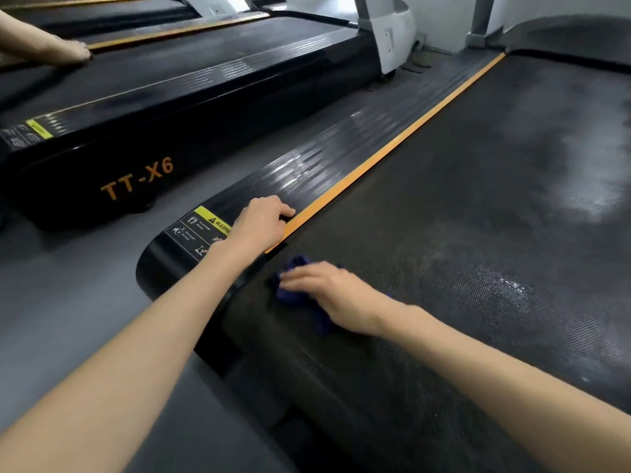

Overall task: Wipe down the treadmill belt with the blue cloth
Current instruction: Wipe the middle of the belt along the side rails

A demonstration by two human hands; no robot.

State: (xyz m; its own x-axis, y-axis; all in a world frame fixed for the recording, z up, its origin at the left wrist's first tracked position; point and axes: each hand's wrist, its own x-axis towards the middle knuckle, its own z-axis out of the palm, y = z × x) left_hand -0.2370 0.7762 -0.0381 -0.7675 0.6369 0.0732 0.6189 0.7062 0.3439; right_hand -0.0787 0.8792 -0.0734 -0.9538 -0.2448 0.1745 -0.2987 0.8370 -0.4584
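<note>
The black textured treadmill belt (478, 233) fills the right half of the view, with pale wet or dusty patches farther up. A crumpled dark blue cloth (293, 288) lies on the belt's near left corner. My right hand (334, 291) presses down on the cloth with its fingers stretched flat over it. My left hand (263, 220) rests on the ribbed black side rail (324, 165), its fingers curled over the orange strip (392, 148) at the belt's edge.
A second black treadmill marked TT-X6 (136, 182) stands to the left across a strip of grey floor (85, 285). Another person's hand (65, 51) rests on it at the top left. White uprights (389, 32) and a wall close the far end.
</note>
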